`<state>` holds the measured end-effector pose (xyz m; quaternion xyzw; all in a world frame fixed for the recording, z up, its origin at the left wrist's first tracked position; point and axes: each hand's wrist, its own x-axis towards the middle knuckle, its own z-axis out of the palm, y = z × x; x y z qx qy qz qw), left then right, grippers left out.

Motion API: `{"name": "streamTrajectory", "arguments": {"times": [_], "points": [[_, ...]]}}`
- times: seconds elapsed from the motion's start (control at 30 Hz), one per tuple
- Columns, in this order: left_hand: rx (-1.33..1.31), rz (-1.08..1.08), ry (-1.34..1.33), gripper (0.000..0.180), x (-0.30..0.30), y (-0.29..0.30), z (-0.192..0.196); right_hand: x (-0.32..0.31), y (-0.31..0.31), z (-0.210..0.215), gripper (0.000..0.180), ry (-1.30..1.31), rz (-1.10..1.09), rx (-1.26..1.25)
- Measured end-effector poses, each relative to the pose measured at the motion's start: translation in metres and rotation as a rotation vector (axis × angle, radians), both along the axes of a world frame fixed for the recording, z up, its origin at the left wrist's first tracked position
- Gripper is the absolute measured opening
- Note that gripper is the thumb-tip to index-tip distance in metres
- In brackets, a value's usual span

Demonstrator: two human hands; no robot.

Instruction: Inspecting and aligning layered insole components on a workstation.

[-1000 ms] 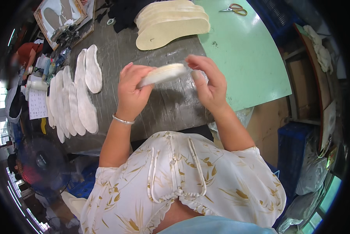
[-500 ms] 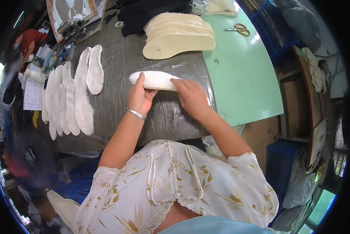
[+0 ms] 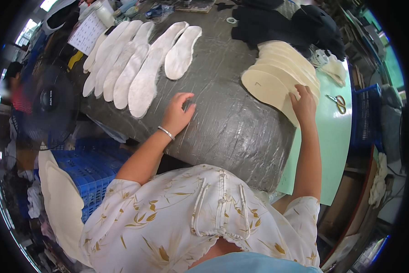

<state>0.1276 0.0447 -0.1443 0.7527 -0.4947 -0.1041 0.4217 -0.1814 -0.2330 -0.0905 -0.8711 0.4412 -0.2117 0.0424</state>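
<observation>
My left hand [image 3: 178,113] hovers over the dark tabletop near the row of white fluffy insoles [image 3: 143,93], fingers curved and thumb apart, with nothing in it. A shorter white insole [image 3: 183,52] lies at the right end of that row. My right hand [image 3: 304,103] is over the right part of a fanned stack of cream insoles [image 3: 270,84]. Its thumb and fingers are spread, at or just above the top piece; whether they touch it I cannot tell. The hand and wrist hide part of that insole's edge.
Scissors [image 3: 337,103] lie on the green board [image 3: 322,154] at the right. Black cloth [image 3: 270,27] is heaped behind the stack. On the left are a fan [image 3: 49,102], a blue crate [image 3: 93,177] and large cream pieces [image 3: 61,204]. A written sheet [image 3: 87,36] lies far left.
The white fluffy insole that both hands held is out of them; where it went I cannot tell. My hands have parted, the right one reaching the cream stack. The view has turned left.
</observation>
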Motion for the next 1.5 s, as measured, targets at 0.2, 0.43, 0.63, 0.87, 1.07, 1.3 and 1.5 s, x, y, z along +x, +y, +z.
{"name": "streamTrajectory", "arguments": {"times": [0.2,0.43,0.63,0.87,1.07,1.3,1.5], "points": [[-0.096,0.429,-0.387,0.039,0.071,0.06,-0.002,0.047,0.077,-0.01,0.016,-0.228,0.246,0.302],[-0.117,0.851,0.777,0.048,0.111,0.114,-0.015,0.174,0.173,-0.033,0.017,-0.179,0.743,0.561],[-0.214,0.562,1.044,0.046,0.126,0.117,-0.003,0.251,0.231,-0.034,0.023,-0.259,0.824,0.377],[-0.387,0.43,1.19,0.042,0.131,0.112,0.015,0.32,0.258,-0.028,0.012,-0.238,0.876,0.027],[-0.499,0.31,1.23,0.038,0.136,0.108,0.013,0.333,0.244,-0.021,0.022,-0.222,0.764,0.332],[-0.389,0.435,0.347,0.024,0.138,0.105,-0.01,0.352,0.221,-0.002,0.018,-0.337,0.658,0.412],[-0.119,0.434,-0.124,0.032,0.153,0.107,-0.028,0.384,0.157,0.056,0.025,-0.392,0.59,0.273]]}}
